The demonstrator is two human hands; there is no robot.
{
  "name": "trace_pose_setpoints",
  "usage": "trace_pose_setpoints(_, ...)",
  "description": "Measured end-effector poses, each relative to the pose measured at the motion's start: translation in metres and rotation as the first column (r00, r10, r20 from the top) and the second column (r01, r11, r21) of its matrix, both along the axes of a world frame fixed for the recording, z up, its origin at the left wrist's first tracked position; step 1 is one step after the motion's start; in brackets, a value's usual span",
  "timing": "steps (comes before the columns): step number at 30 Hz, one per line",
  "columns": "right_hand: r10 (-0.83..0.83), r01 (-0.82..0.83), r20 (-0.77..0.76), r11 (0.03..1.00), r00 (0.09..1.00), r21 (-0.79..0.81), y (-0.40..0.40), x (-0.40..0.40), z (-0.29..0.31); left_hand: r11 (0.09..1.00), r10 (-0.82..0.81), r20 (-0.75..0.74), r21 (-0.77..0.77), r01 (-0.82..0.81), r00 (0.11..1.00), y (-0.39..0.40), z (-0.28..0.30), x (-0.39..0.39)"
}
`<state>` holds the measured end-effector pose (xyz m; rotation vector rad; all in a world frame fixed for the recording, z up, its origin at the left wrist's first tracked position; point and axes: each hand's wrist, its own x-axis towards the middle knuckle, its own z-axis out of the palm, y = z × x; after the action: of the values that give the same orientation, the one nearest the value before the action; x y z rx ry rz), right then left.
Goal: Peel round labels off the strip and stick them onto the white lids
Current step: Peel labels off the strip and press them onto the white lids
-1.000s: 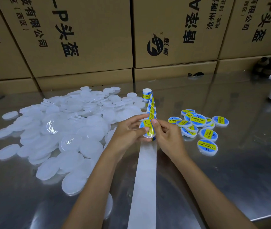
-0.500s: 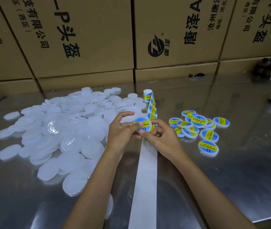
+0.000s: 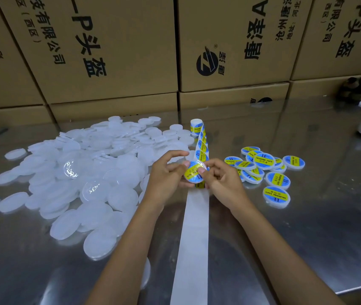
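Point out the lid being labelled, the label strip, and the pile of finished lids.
lid being labelled (image 3: 195, 173), head view, on its blue and yellow label face.
label strip (image 3: 193, 227), head view, on the bare white backing.
finished lids (image 3: 264, 160), head view, on the topmost lid's label.

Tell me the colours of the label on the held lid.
Blue label with a yellow band and dark print, seen in the head view.

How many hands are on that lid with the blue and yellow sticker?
2. The left hand grips the lid from its left side. The right hand pinches its right edge, thumb pressed on the top face. Neither is hidden.
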<state>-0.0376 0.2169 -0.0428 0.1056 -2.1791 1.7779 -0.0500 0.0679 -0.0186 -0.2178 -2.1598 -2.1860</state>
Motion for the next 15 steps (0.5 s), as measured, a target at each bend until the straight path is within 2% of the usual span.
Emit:
trace_pose_setpoints(2,-0.060,0.060,-0.010,0.997,0.998,0.047,0.003,-0.002,-0.001,0.999,-0.041,0.021,0.026,0.041,0.999,-0.001,0.001,0.001)
trace_pose_setpoints(5,-0.306,0.306,-0.005,0.950,0.952,0.069,0.016,-0.008,0.000,0.996,-0.027,0.071,0.090,0.021,0.997,-0.003,0.003,-0.001)
trace_pose_setpoints(7,-0.494,0.488,-0.002,0.858,0.870,0.159,0.032,-0.009,0.001,0.991,0.010,0.096,0.128,-0.023,0.995,-0.008,0.006,-0.003)
trace_pose_setpoints(9,-0.623,0.602,-0.016,0.749,0.782,0.276,0.049,-0.008,0.001,0.984,0.027,0.101,0.171,-0.044,0.995,-0.016,0.011,-0.005)
trace_pose_setpoints(11,-0.689,0.646,-0.006,0.677,0.725,0.353,0.062,-0.009,0.000,0.971,0.031,0.092,0.232,-0.051,0.995,-0.027,0.015,-0.007)
trace_pose_setpoints(15,-0.751,0.671,0.018,0.600,0.660,0.437,0.071,-0.009,-0.001,0.922,0.044,0.078,0.381,-0.071,0.996,-0.054,0.020,-0.009)
